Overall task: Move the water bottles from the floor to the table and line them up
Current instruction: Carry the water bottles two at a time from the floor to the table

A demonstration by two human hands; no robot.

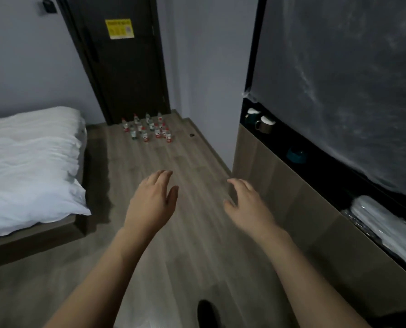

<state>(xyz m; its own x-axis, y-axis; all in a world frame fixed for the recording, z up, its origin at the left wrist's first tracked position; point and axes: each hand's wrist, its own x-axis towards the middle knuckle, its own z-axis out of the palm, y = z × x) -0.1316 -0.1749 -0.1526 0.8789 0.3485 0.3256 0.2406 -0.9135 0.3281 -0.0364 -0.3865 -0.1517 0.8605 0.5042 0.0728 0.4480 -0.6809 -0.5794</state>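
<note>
Both hands reach forward above the wooden floor [185, 233], bare forearms stretched out from the bottom of the view. The left hand [153, 197] has its fingers loosely extended with the thumb apart, its grip slack and holding nothing; the right hand [247, 202] is likewise slack, fingers spread and slightly bent, touching nothing. The water bottles [147, 129] stand upright in a tight cluster on the floor at its far end, right in front of the dark door [121, 74], well apart from both hands; most carry red labels and caps, though their exact count is hard to tell at this size. A yellow notice [119, 28] is stuck high on the door. Along the floor's left edge sits a bed [29, 162] with a white duvet on a dark frame. Along the right edge runs a wood-fronted cabinet [280, 197] with a dark recess above it, where two mugs [260, 121] stand near its far end, a small teal object [296, 155] sits further along, and a clear plastic-wrapped bundle [384, 223] lies at the near end.
</note>
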